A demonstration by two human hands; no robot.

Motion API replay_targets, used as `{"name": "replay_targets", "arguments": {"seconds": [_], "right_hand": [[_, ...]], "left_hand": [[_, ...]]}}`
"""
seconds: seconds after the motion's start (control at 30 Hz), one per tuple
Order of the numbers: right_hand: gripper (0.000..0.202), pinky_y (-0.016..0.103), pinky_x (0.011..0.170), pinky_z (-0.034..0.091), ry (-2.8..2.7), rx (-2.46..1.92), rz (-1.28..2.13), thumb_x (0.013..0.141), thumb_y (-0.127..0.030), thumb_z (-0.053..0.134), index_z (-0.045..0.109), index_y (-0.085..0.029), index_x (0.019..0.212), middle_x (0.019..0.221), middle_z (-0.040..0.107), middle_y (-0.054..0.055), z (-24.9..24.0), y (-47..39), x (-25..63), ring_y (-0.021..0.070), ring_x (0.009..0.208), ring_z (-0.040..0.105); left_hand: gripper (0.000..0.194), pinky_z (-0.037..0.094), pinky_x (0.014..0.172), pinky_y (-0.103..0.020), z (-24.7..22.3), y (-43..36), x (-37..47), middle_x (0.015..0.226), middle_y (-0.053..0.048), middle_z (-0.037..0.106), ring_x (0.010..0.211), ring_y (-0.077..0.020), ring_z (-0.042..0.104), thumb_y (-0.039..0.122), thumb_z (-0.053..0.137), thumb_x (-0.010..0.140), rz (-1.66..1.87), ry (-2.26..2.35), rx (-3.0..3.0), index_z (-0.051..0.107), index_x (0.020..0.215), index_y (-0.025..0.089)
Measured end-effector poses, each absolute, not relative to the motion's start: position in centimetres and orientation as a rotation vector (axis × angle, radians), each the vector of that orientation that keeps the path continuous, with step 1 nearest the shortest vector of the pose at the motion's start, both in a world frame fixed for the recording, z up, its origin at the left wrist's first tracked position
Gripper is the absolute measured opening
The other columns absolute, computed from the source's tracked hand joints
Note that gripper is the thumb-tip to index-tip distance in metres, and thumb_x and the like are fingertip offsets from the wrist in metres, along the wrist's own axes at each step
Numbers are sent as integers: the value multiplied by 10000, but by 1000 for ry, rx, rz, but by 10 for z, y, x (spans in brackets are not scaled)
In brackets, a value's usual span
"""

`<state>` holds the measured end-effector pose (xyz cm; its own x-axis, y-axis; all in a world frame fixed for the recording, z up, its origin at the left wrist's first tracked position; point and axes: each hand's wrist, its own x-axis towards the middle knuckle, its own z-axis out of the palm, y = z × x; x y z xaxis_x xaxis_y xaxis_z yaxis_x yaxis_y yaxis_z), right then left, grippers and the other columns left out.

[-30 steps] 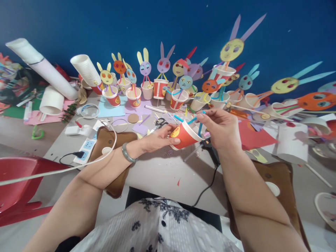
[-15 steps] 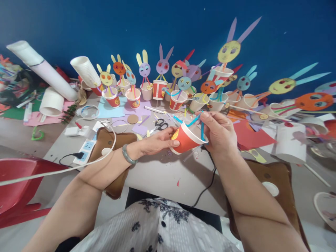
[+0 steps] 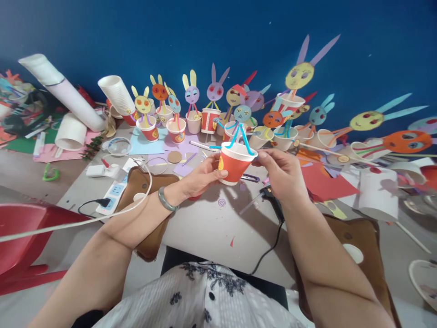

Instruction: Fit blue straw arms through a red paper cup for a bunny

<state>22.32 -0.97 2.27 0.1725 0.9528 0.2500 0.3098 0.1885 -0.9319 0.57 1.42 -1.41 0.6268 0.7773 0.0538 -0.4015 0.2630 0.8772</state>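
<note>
My left hand (image 3: 204, 176) is wrapped round a red paper cup (image 3: 236, 165) with a white rim, held nearly upright above the table. A blue pipe cleaner (image 3: 245, 137) rises from the cup in a peak, one end sticking out past the left of the rim. At the right of the rim, my right hand (image 3: 283, 175) has thumb and fingers pinched at the other end of the pipe cleaner; the fingers partly hide that end. Below the right hand lies a black glue gun (image 3: 273, 200) with a clear stick. Scissors (image 3: 251, 177) show partly behind the cup.
Several paper-cup rabbits, among them a purple one (image 3: 215, 91), line the blue wall. Stacked white cups (image 3: 118, 93) and a power strip (image 3: 112, 196) with a white cable stand left. Red paper (image 3: 327, 182) lies right. Brown pouches (image 3: 358, 269) flank my arms.
The cup has gone from tilted to nearly upright and risen slightly. My right hand has moved from over the cup to the right of its rim, uncovering the blue peak and glue gun.
</note>
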Motion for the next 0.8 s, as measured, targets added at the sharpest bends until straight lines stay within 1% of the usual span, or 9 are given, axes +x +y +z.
{"name": "replay_targets", "arguments": {"seconds": [0.13,0.23,0.3,0.33,0.37,0.47,0.57,0.7,0.8], "right_hand": [[258,304,603,538,-1362,-1302,758,779,-480,807,748,-234,828,705,723,7,24,-12,214,158,618,642],[281,289,578,534,-1376,-1279,848,749,-477,832,731,-224,819,687,718,10,22,-12,210,151,599,639],[308,288,597,547,-1379,-1255,926,732,-485,849,726,-218,825,713,731,16,19,-12,208,151,622,657],[321,287,607,551,-1383,-1248,963,731,-493,852,724,-214,826,725,738,20,16,-11,207,151,635,664],[330,287,613,553,-1388,-1246,995,734,-501,851,723,-211,826,734,744,23,14,-11,206,152,644,669],[354,287,609,553,-1406,-1239,1049,744,-528,843,715,-208,826,719,742,21,10,-11,203,150,643,666],[362,273,576,540,-1426,-1226,1063,750,-534,836,695,-205,803,681,717,9,9,-11,200,133,600,637],[363,252,499,495,-1512,-1235,1106,778,-534,810,666,-201,786,640,676,-8,12,-15,196,111,524,584],[306,248,492,476,-1536,-1265,1071,820,-485,766,655,-202,790,633,666,-12,12,-17,195,107,514,581]], "left_hand": [[731,541,918,-393,-14,19,1,1293,-163,661,1133,-277,666,521,876,721,775,452,1105,572,1290,179],[687,542,917,-400,-11,28,-9,1208,-153,700,1130,-291,673,604,801,767,803,543,1156,613,1261,166],[650,515,981,-352,-8,34,-17,1330,-114,657,1232,-248,629,531,811,790,1000,648,1202,586,1321,230],[642,501,1006,-340,-6,37,-21,1379,-108,634,1262,-237,610,496,822,792,1059,664,1256,587,1333,243],[600,495,1017,-340,-5,39,-24,1374,-108,639,1250,-230,614,481,820,798,1072,671,1312,615,1304,231],[457,489,1014,-357,-2,39,-26,1171,-109,731,1097,-220,668,500,815,792,1027,674,1521,715,1090,170],[410,505,919,-334,0,36,-24,993,-81,751,940,-192,670,547,763,824,1023,693,1638,727,953,159],[407,456,739,-263,3,32,-24,806,-26,678,756,-134,576,558,683,888,971,729,1754,680,838,154],[441,403,687,-251,5,31,-25,734,1,608,704,-123,508,584,631,916,895,749,1918,648,803,158]]}}
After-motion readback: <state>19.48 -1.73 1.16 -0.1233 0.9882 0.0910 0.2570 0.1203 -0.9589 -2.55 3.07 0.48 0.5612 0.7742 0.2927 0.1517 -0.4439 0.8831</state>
